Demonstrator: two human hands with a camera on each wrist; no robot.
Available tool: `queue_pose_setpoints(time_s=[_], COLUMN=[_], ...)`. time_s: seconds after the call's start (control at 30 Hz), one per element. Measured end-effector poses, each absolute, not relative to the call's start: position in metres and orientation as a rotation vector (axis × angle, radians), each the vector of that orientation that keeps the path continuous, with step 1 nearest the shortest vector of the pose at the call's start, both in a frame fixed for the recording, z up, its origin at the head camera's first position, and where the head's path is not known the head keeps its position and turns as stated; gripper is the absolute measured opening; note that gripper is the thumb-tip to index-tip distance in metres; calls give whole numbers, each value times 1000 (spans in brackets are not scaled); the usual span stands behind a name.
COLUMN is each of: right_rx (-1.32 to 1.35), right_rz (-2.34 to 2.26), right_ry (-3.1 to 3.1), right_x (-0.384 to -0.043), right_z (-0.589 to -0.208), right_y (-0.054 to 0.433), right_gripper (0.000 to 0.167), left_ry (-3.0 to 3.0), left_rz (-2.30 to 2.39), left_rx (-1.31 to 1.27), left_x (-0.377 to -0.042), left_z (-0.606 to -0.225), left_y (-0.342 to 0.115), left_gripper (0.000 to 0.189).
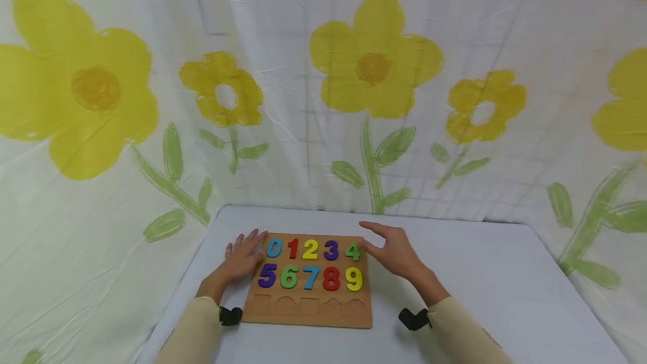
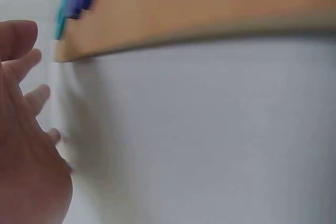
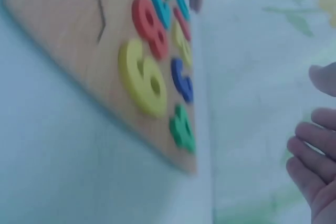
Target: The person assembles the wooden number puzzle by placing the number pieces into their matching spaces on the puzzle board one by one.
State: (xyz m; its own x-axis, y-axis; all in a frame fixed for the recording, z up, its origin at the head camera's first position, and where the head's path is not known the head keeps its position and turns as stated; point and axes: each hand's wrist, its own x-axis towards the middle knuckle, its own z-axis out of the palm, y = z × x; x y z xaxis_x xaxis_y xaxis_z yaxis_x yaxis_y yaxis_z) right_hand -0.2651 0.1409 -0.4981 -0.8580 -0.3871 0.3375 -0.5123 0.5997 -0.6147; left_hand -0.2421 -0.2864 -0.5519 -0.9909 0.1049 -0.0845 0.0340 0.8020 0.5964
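A wooden number board (image 1: 308, 319) lies flat on the table, with colored digits 0 to 9 standing in two rows. Along its near edge runs a row of shallow shaped recesses. My left hand (image 1: 241, 260) is at the board's left edge, beside the blue 0 (image 1: 274, 247) and the purple 5 (image 1: 267, 276), fingers spread. Over by the right edge, my right hand (image 1: 396, 251) has thumb and fingers apart, the thumb close to the green 4 (image 1: 352, 250). The right wrist view shows that hand (image 3: 317, 150) holding nothing, away from the yellow 9 (image 3: 142, 77).
The white table (image 1: 480, 280) extends to the right of the board. Behind it hangs a white curtain (image 1: 283, 156) painted with yellow flowers. Each wrist wears a black camera mount, such as the right mount (image 1: 413, 319).
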Motion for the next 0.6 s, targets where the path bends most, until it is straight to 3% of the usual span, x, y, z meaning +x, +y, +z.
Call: queue_pose_setpoints(time_s=[0.33, 0.6], right_rx=[660, 539], right_rz=[892, 665], right_ry=[-2591, -2627], right_x=[-243, -229], right_z=[-475, -461], right_y=[216, 244], right_gripper=[59, 76], left_ry=[3162, 3516], left_rz=[931, 634], left_rx=[273, 276], left_x=[-216, -188], left_z=[-481, -428], left_y=[-300, -299], left_gripper=[58, 61])
